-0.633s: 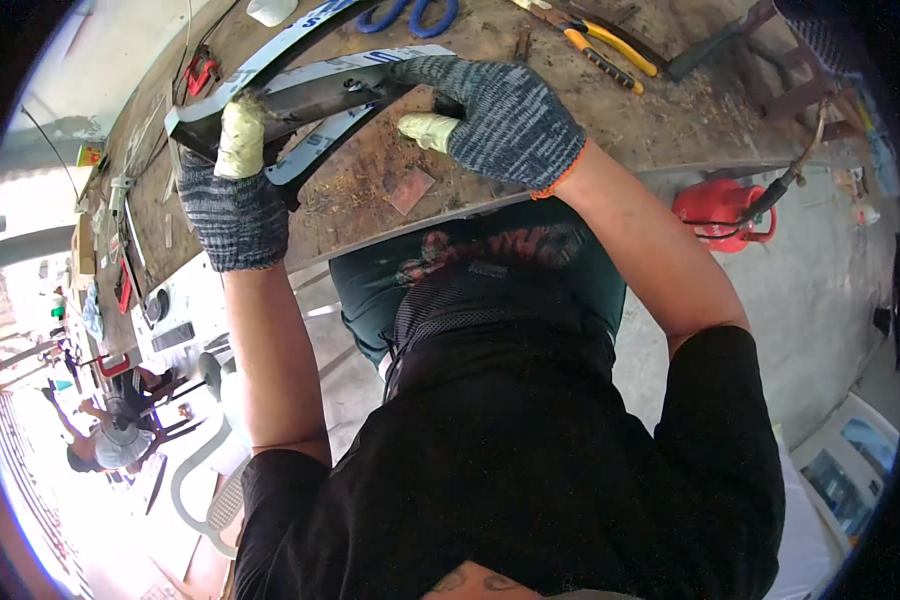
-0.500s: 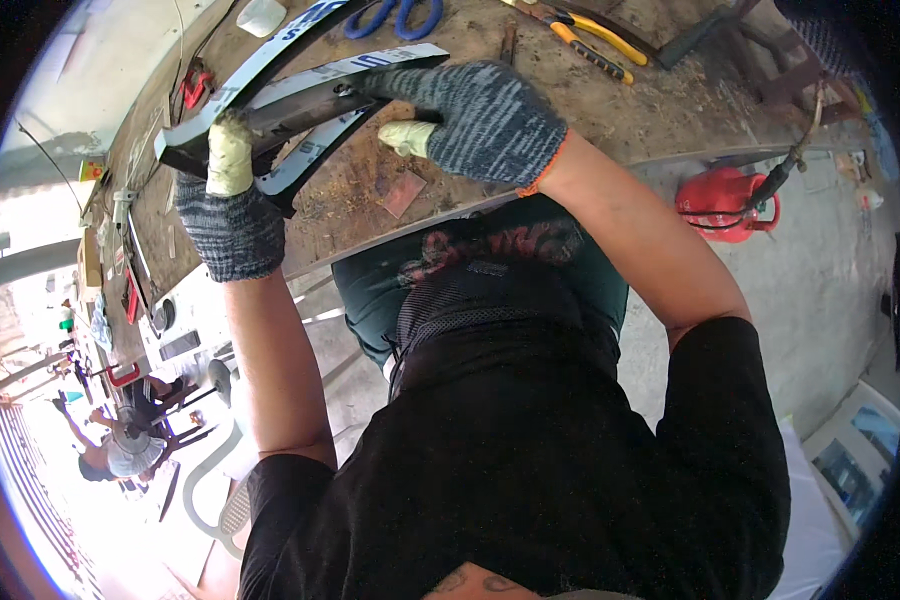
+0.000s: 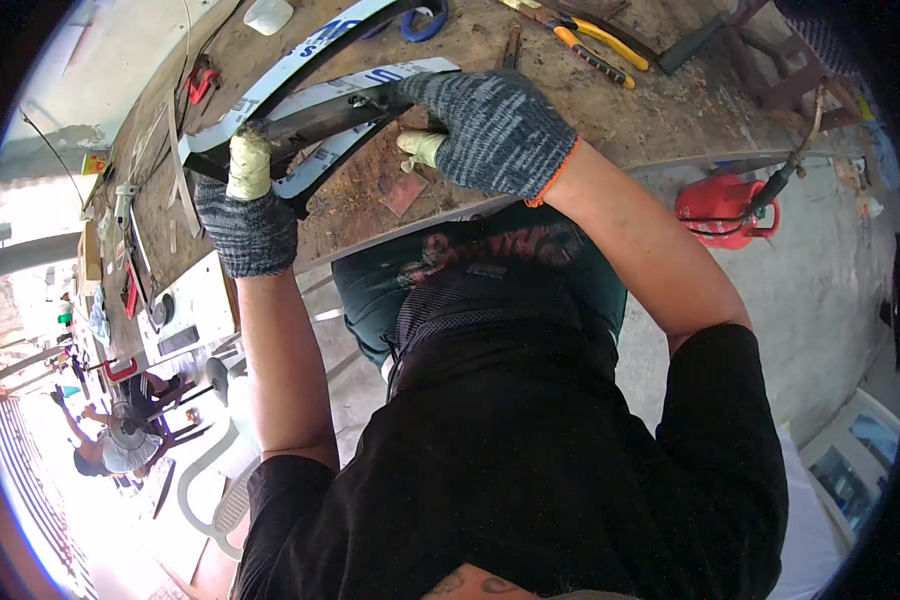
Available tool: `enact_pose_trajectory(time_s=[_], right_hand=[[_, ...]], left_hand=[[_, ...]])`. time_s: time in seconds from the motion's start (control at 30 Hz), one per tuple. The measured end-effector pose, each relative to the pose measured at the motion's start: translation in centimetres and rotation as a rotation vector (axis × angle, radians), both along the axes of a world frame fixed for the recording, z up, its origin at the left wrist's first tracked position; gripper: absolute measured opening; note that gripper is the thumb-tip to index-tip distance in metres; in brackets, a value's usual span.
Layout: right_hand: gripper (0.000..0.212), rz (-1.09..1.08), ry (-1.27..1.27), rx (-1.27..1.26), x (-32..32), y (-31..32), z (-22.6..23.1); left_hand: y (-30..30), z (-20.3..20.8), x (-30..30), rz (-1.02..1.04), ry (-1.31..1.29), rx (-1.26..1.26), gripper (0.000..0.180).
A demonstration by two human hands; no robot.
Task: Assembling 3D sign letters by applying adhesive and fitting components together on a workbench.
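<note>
A black curved part (image 3: 315,120) with several long arms, faced with white and blue printed film, is held tilted above the workbench (image 3: 390,215). My left hand (image 3: 245,225), in a grey knitted glove with a pale wrapped thumb, is closed round its left end, the thumb lying on top. At the middle arm, my right hand (image 3: 500,135), gloved likewise, lays its bent fingers over the part near its right end. The right thumb stands apart from those fingers. Beside the right fingertips is a small dark bit I cannot make out.
Blue-handled scissors (image 3: 425,22) lie behind the part, pliers with yellow-black handles (image 3: 600,50) at the far right. A red clamp-like tool (image 3: 202,82) is at the left. A red gas cylinder (image 3: 725,208) stands right of the bench. Another person (image 3: 130,440) sits far left.
Both hands and the part have shifted slightly right, the left hand more than the right. The upper arm of the part now covers more of the blue scissor handles.
</note>
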State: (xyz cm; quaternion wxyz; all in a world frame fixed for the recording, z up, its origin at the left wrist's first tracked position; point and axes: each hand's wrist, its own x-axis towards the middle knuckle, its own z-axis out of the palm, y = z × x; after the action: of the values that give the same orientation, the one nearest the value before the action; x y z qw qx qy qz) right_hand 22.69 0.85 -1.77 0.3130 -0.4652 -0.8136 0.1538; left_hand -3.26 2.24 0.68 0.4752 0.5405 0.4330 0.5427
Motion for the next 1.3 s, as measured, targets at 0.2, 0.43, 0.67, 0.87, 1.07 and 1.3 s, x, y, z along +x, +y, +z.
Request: enact_pose_trajectory(time_s=[0.2,0.43,0.67,0.87,1.07,1.3], right_hand=[[0.043,-0.123,0.007,0.151,-0.1,-0.8,0.1],[0.032,-0.061,-0.108,0.37,-0.5,0.3,-0.8],[0.025,-0.049,0.001,0.28,-0.4,-0.3,0.1],[0.023,-0.166,0.39,-0.081,-1.3,-1.3,0.5],[0.03,-0.265,0.325,-0.175,-2.2,-0.9,1.7],[0.028,-0.292,0.173,-0.107,-2.4,-1.5,1.8]], left_hand=[[1.6,-2.1,-2.9,0.078,0.703,0.27,0.055],[1.0,-2.6,-2.5,0.067,0.338,0.172,0.062],[0.6,-3.3,-2.1,0.153,0.458,0.356,0.042],[-1.2,-1.6,1.3,0.236,0.021,0.109,0.038],[-2.1,-2.9,3.8,0.319,-0.141,0.165,0.036],[-2.6,-4.1,4.2,0.328,-0.137,0.115,0.045]])
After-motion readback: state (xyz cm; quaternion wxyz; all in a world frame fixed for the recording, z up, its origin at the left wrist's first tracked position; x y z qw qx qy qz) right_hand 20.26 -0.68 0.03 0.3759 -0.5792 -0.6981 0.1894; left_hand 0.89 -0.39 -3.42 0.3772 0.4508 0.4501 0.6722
